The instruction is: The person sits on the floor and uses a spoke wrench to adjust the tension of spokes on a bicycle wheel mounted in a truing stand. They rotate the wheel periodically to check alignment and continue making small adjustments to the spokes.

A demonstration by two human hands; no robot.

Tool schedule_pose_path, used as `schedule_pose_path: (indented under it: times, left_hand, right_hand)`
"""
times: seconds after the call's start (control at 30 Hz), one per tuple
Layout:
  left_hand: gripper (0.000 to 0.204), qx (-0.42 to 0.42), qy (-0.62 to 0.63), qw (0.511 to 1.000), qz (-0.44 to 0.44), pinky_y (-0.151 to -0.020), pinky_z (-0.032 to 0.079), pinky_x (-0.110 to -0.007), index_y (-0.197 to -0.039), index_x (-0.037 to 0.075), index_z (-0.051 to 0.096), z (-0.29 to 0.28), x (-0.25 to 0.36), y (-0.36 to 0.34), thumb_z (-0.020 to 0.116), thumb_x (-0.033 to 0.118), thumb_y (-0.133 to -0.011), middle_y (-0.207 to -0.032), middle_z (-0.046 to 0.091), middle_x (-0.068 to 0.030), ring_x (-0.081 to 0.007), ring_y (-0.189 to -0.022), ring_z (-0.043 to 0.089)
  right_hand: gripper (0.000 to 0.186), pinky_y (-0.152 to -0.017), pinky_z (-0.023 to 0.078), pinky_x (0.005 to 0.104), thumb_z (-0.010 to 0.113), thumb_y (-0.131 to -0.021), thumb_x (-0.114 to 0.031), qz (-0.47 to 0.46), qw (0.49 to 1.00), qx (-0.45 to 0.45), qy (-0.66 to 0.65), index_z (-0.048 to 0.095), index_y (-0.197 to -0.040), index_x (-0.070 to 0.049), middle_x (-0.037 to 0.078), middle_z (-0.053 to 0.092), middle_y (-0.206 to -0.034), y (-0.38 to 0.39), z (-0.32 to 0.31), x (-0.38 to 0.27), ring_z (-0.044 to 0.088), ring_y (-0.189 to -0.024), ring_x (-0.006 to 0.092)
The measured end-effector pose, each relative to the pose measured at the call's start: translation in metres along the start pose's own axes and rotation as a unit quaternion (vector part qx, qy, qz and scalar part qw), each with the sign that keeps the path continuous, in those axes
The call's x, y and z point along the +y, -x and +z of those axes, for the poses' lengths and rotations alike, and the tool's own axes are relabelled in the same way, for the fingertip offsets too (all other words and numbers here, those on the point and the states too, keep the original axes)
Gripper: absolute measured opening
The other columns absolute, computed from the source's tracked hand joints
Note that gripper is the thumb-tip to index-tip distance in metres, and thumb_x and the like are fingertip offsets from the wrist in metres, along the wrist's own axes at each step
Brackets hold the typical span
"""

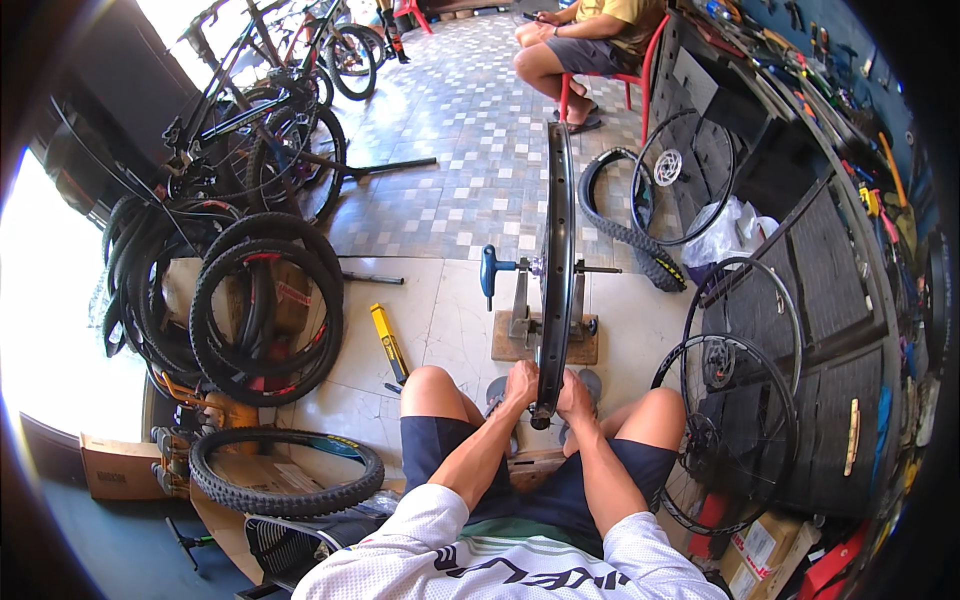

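Note:
A black bicycle wheel [558,200] stands upright in front of me, nearly edge-on, its bare rim without a tire. It sits in a metal truing stand [521,318] on a wooden base [507,345]. A blue-handled tool [488,276] sticks out from the hub's left side, and a thin dark rod [603,269] from its right. My left hand [521,384] is closed at the wheel's near part, on the left side. Opposite it, my right hand [574,396] is closed against the right side. The fingertips of both hands are partly hidden by the rim.
Several tires [203,325] are piled at the left, below parked bicycles [245,130]. A yellow box-shaped item [389,340] lies on the floor. Wheels [790,430] lean on a dark cabinet [840,370] at right. A person [600,50] sits on a red chair [655,70] ahead.

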State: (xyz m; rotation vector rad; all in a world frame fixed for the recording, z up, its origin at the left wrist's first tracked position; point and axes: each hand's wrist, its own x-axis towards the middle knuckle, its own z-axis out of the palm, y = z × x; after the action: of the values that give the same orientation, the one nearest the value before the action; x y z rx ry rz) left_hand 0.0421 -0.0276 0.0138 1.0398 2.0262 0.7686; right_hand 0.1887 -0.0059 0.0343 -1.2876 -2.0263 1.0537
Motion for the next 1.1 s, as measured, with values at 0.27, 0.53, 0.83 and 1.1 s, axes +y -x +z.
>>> schedule_pose_path:
  times: [0.27,0.53,0.83,1.1]
  left_hand:
    - [0.033,-0.071,0.027,0.996,0.051,-0.07,0.052,-0.042,-0.088,-0.001,0.068,-0.027,-0.013,-0.007,0.069,0.031,-0.079,-0.083,0.068,-0.0241,-0.0337,-0.078,0.069]
    - [0.033,-0.073,-0.055,0.983,0.156,-0.065,0.052,-0.041,-0.083,-0.003,0.069,-0.041,-0.038,-0.014,0.069,0.029,-0.08,-0.072,0.066,-0.022,-0.0319,-0.07,0.068]
    - [0.027,-0.044,-0.068,0.994,0.069,-0.073,0.05,-0.054,-0.082,-0.004,0.068,-0.026,0.007,0.0,0.058,0.021,-0.086,-0.082,0.063,-0.0339,-0.0515,-0.086,0.062]
    - [0.024,-0.027,-0.032,0.996,0.078,-0.071,0.05,-0.054,-0.083,-0.001,0.068,-0.03,0.006,0.002,0.055,0.018,-0.088,-0.082,0.062,-0.0342,-0.0528,-0.085,0.061]
  right_hand:
    - [0.031,-0.079,0.05,0.0421,0.072,-0.081,-0.027,-0.046,0.994,-0.025,-0.091,0.065,-0.092,0.001,0.02,0.066,-0.093,-0.003,0.015,0.01,0.064,-0.09,0.0371]
    - [0.028,-0.077,0.05,0.0414,0.07,-0.084,-0.025,0.049,0.985,-0.128,-0.109,0.066,-0.095,0.0,0.019,0.069,-0.093,-0.007,0.012,-0.006,0.066,-0.089,0.0363]
    - [0.036,-0.076,0.049,0.0461,0.073,-0.08,-0.034,-0.035,0.999,0.037,-0.006,0.062,-0.085,0.0,0.02,0.067,-0.084,-0.001,0.02,0.012,0.064,-0.084,0.0386]
    - [0.035,-0.08,0.048,0.0452,0.073,-0.078,-0.035,0.013,0.999,0.048,0.006,0.064,-0.087,-0.002,0.017,0.067,-0.089,0.004,0.011,-0.01,0.062,-0.088,0.038]
